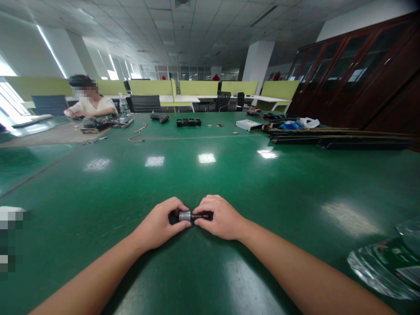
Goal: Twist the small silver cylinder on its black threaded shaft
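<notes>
Over the broad green desk (183,175), the left hand (160,223) and right hand (225,218) pinched one small part (187,216).
It lay between them, equally near each, its long axis running side to side: the left hand clamped on a silver cylinder (184,216), the right on a thinner, dark, ridged shaft (201,215).

Yellow-green partitions (198,88), dark wooden cabinets (348,72) beneath a tiled ceiling (213,26).
</notes>
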{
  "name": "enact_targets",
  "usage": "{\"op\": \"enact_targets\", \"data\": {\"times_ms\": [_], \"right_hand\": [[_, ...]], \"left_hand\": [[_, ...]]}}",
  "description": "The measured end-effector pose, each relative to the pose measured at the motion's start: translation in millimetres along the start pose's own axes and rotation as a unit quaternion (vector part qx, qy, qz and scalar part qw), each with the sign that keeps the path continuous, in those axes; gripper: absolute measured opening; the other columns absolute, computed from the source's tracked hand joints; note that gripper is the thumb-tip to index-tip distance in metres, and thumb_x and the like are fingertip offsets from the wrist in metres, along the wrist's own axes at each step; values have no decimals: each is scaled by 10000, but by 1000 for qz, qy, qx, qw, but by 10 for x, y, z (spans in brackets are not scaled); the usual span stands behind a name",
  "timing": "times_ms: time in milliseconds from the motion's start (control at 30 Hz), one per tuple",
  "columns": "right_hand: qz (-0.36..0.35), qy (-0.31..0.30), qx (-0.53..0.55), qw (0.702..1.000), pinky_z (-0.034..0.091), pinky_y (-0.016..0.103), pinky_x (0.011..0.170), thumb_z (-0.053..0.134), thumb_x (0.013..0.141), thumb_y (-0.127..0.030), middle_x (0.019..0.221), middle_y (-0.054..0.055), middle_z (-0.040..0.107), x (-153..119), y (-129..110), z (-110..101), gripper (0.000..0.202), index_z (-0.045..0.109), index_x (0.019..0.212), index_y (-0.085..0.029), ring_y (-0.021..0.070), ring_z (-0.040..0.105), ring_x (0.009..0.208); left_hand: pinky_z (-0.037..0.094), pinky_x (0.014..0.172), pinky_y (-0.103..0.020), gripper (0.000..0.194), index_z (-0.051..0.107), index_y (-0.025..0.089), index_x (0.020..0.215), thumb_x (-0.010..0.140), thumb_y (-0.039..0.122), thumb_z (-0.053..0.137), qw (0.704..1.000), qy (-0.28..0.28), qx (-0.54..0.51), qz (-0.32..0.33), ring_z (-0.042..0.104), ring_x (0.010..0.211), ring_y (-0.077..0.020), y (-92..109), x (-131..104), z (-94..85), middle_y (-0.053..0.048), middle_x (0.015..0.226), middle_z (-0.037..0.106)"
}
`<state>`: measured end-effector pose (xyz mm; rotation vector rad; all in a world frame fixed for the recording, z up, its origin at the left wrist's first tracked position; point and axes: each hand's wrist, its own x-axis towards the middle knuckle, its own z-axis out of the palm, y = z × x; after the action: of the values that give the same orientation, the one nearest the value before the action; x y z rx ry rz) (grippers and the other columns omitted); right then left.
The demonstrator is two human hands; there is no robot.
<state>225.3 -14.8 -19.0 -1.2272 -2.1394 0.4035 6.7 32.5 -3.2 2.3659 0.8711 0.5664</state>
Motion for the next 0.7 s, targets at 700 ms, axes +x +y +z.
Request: {"op": "enact_targets", "data": {"times_ms": [700], "right_hand": [[11,14,1,1000,408,304,765,772,732,-220,777,1,693,2,10,-16,126,744,855,-210,159,597,769]], "left_hand": [[452,712,-275,180,638,194,929,792,279,719,1000,4,-1,-1,596,797,-177,-5,0,-4,-11,882,649]]}}
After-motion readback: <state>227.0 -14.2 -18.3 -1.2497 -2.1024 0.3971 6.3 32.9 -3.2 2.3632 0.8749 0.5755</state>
